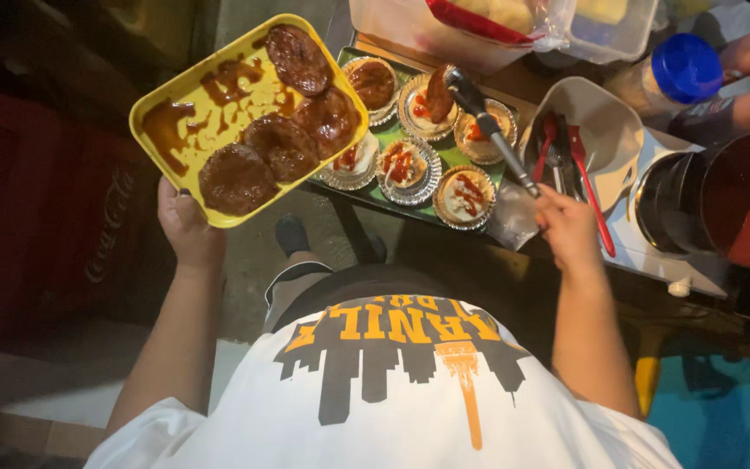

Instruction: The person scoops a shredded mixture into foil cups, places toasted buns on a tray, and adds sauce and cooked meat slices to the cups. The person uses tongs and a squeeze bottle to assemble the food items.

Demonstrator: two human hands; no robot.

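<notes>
— What is held in the left hand point(186, 227)?

— A square yellow plastic tray point(186, 102) smeared with brown sauce is carried from below, tilted, the grip clenched on its near edge. Four round, dark, sauce-glazed meat patties point(284, 143) are lying on it, gathered toward its right side.

— And the right hand point(566, 227)?

— Its grip is closed around the handle of a pair of long metal tongs point(492, 130). A fifth glazed patty point(438, 94) is pinched at the tongs' tip and is held just above one of the small fluted foil cups point(410, 165).

— How are the cups arranged?

— Seven cups are set in two rows on a flat green tray point(444, 149) that rests on the worktop. Red sauce over a pale filling is seen in most of them; a patty has already been laid in the far-left cup point(372, 84).

— What else is nearby?

— A white tub point(601, 122) holding red-handled utensils point(585, 169) is placed just right of the green tray — beyond it a dark round pot point(722, 200) and a blue-capped jar point(686, 68) are seen.
</notes>
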